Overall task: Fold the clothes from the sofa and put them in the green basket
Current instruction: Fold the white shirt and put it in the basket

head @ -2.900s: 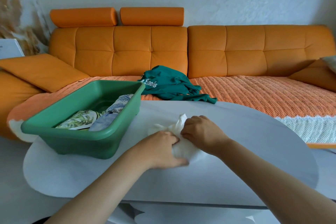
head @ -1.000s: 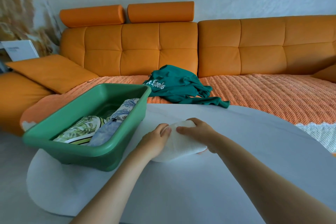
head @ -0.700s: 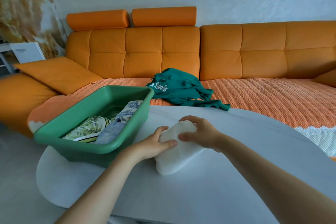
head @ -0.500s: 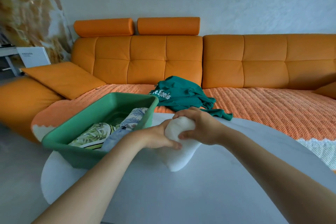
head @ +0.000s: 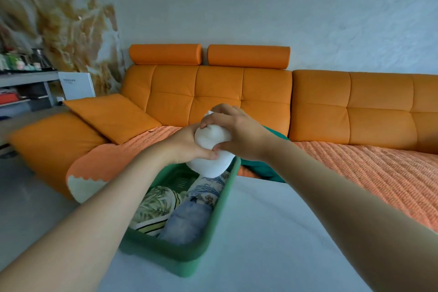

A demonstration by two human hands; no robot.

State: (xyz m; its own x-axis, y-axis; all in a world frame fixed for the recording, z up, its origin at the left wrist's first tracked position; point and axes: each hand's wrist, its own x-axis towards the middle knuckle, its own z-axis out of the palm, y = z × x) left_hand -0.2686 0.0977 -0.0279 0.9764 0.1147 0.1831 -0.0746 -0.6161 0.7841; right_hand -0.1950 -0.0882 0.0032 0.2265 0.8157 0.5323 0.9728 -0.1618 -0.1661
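Head view, counts first. I log two bare hands, both raised over the far end of the basket: the left hand [head: 189,146] and the right hand [head: 239,134]. Between them is one rolled white cloth bundle [head: 209,149]. Below it, one green rectangular plastic basket [head: 221,211] sits on the pale white tabletop [head: 272,244]. Inside the basket I count three folded pieces side by side: a cream leaf-print piece [head: 151,206], a pale blue floral piece [head: 208,187] and a plain faded-blue piece [head: 187,223]. One teal green garment [head: 263,168] lies on the seat, mostly hidden behind the right forearm. Behind it is one orange tufted leather sofa [head: 237,92], topped by two orange cylindrical headrests, the left headrest [head: 166,54] and the right headrest [head: 248,56]. There is also one loose orange square cushion [head: 111,116] and one orange ribbed throw [head: 355,168] over the seat.

Both hands clasp the white bundle. The left hand's fingers wrap round its left side with the thumb across the front. The right hand curls over the top and right side, and its thumb meets the left thumb low on the front.

The bundle is plain white, smooth and soft-looking. It is a compact oblong roll held roughly upright. A small corner pokes out above the right hand's fingers, and the rounded lower end hangs free below both hands. It is in the air over the basket's far end, above the floral piece. I cannot tell whether it touches that piece.
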